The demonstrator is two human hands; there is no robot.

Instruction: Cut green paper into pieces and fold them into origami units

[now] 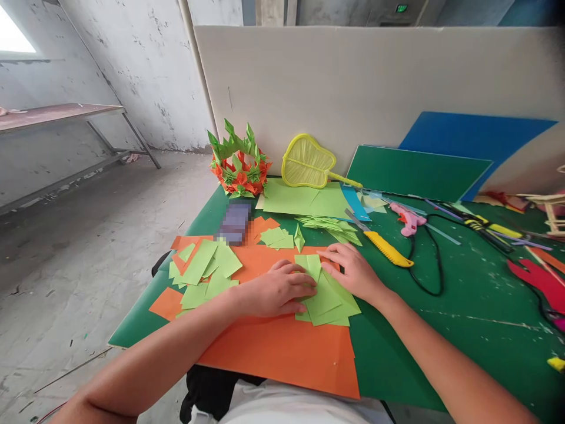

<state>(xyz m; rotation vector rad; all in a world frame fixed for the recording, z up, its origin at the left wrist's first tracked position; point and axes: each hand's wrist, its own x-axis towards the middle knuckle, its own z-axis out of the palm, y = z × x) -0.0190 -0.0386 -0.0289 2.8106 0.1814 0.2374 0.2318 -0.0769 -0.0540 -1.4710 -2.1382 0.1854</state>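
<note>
My left hand (282, 288) lies with its fingers stretched over the left side of a loose pile of light green paper pieces (329, 300). At the pile's upper right, my right hand (351, 270) has thumb and fingers apart, the fingertips touching a small green sheet (309, 266) on top. Beneath the pile is a large orange sheet (286, 353). Just beyond my hands stands a small folded green paper piece (299, 239). More green paper pieces (207, 265) are scattered left of my left hand. The fingertips partly cover the top sheet's edges.
On the green table (397, 353) lie a yellow utility knife (388, 248), a pink glue gun (406, 219) with a black cord, and a stack of green slips (331, 225). Farther back are an orange-green paper crown-like ornament (241, 162) and a yellow fan (308, 161).
</note>
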